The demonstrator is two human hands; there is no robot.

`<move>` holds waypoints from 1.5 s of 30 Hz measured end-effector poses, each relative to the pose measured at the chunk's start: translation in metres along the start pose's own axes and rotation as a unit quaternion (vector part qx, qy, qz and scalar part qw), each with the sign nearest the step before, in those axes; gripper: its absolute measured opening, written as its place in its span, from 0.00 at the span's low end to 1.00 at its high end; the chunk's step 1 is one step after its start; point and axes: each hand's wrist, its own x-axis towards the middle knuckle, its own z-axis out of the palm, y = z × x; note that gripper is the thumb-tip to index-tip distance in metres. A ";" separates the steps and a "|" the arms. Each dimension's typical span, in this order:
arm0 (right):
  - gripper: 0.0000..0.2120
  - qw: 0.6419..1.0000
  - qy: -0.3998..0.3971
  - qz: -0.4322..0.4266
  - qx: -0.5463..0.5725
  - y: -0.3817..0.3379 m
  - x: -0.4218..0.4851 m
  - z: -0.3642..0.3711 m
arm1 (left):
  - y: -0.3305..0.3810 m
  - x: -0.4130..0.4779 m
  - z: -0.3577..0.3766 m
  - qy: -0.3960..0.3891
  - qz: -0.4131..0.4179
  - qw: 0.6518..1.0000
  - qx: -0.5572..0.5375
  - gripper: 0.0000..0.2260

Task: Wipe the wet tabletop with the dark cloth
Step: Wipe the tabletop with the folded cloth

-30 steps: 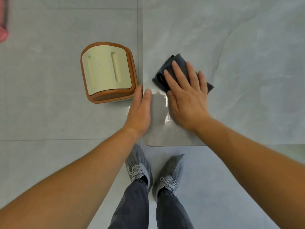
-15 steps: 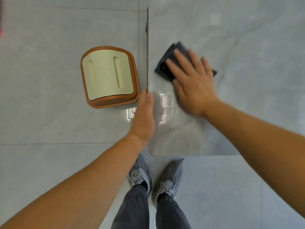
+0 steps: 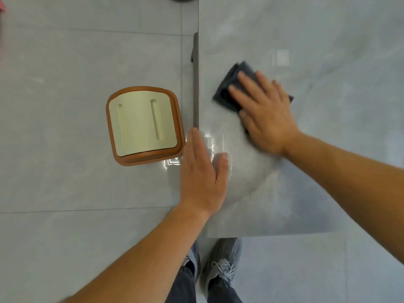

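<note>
One hand (image 3: 265,112) flat on dark cloth (image 3: 229,88)

one head-worn view, staring almost straight down, close over the glossy grey stone bench (image 3: 306,193) corner and grey-tiled floor (image 3: 65,215).

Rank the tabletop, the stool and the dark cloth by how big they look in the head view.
1. tabletop
2. stool; it sits lower, farther from the camera, so it may be understated
3. dark cloth, partly hidden under the right hand
</note>
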 end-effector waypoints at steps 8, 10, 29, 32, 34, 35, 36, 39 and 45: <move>0.26 0.998 0.020 0.050 0.012 0.002 0.022 0.000 | 0.003 0.037 -0.008 -0.025 0.081 0.981 0.175 0.33; 0.26 1.000 0.014 -0.007 0.003 0.004 0.010 0.003 | 0.002 0.037 -0.007 -0.025 0.078 0.975 0.208 0.34; 0.26 0.983 -0.046 -0.179 -0.015 0.054 0.082 -0.019 | 0.033 0.096 -0.034 -0.062 0.090 0.956 0.271 0.35; 0.27 0.995 -0.021 -0.094 0.004 0.069 0.140 -0.028 | 0.041 0.103 -0.036 -0.052 0.083 0.956 0.278 0.32; 0.27 1.000 -0.006 0.004 0.030 0.071 0.179 -0.032 | 0.048 0.113 -0.038 -0.040 0.080 0.957 0.276 0.29; 0.27 0.999 0.000 0.032 0.035 0.067 0.188 -0.032 | 0.051 0.120 -0.039 -0.035 0.078 0.958 0.275 0.28; 0.27 0.999 0.005 0.042 0.034 0.063 0.190 -0.031 | 0.055 0.128 -0.040 -0.031 0.077 0.958 0.274 0.28; 0.26 0.998 0.001 -0.052 0.023 0.060 0.163 -0.028 | 0.066 0.149 -0.041 -0.029 0.083 0.960 0.267 0.29; 0.26 0.998 -0.033 -0.059 0.016 0.097 0.209 -0.044 | 0.077 0.185 -0.049 -0.045 0.086 0.960 0.263 0.29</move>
